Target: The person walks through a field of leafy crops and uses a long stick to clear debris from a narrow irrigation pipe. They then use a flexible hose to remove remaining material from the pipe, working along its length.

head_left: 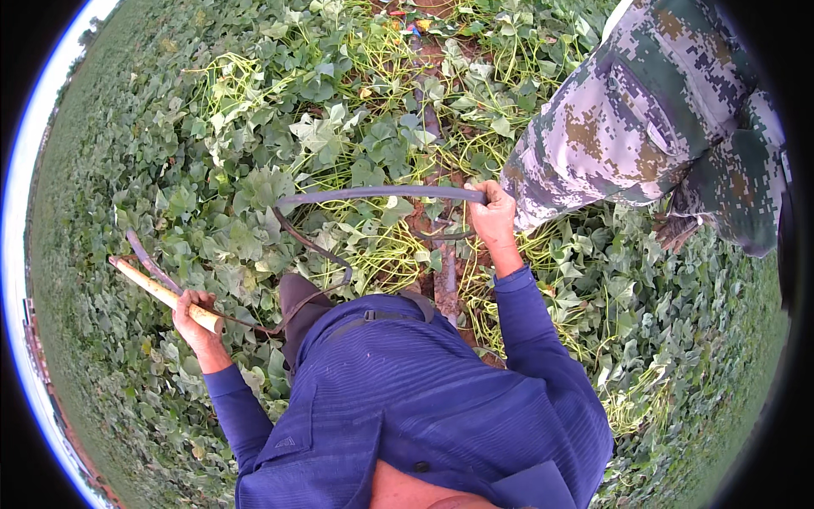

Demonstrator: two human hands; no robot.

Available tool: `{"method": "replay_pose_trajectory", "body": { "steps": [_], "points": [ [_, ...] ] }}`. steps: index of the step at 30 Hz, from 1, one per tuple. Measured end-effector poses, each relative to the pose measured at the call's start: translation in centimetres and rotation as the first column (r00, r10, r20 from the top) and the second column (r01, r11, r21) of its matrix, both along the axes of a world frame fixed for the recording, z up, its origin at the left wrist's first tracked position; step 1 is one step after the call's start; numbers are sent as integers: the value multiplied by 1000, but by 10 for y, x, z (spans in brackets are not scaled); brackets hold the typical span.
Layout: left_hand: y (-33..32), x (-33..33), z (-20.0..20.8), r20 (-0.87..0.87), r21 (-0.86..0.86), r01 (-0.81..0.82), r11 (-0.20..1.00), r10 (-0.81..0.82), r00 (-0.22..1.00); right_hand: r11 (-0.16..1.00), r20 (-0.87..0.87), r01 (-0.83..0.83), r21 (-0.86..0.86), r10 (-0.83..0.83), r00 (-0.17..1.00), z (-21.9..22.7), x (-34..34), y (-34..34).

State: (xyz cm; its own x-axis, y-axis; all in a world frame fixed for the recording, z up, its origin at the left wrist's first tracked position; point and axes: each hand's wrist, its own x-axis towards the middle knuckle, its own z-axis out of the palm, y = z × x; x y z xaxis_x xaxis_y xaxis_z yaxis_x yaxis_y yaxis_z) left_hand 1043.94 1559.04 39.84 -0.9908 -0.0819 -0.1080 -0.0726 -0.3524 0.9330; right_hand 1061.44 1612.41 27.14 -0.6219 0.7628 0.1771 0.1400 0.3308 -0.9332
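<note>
My right hand is closed around one part of a long dark grey flexible hose, in front of my body. From there the hose runs left, bends back on itself in a loop and trails down toward my left side. My left hand grips a pale wooden handle, along with the hose's thinner-looking stretch. A dark curved strip sticks out beyond the left fingers beside the handle. Whether this strip is the hose's end or a blade on the handle, I cannot tell.
Leafy green vines with yellow-green stems cover the ground. A narrow reddish soil furrow with a pipe-like strip runs between my feet. At the right, close by, stands another person in camouflage trousers. Small colourful scraps lie ahead.
</note>
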Motion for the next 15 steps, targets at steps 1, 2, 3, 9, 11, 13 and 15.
{"method": "replay_pose_trajectory", "body": {
  "steps": [1, 2, 3, 9, 11, 13, 15],
  "points": [
    [-3, -4, 5, 0, 24, 16, 1000, -16, 1000, 998, -27, 23, 59, -21, 999, 14, -4, 7],
    [3, -10, 14, -4, 41, 9, 999, -9, 1000, 998, -79, 46, 33, -43, 996, 28, -10, 13],
    [12, -14, 21, -9, 21, -50, 999, 50, 999, 997, -44, 81, 20, -80, 996, 44, -10, 16],
    [37, -60, 37, -93, 112, 36, 993, -26, 995, 980, -203, 83, -183, -120, 972, 96, -23, 29],
    [66, -63, 40, -79, 111, 8, 994, 1, 997, 975, -241, 49, -218, -102, 965, 92, -29, 35],
    [98, -68, 38, -37, 97, -66, 993, 70, 997, 968, -306, 4, -251, -84, 948, 89, -39, 39],
    [110, -83, 18, -48, 141, 57, 988, -51, 998, 967, -223, 8, -253, -66, 973, 84, -48, 47]
  ]
}}
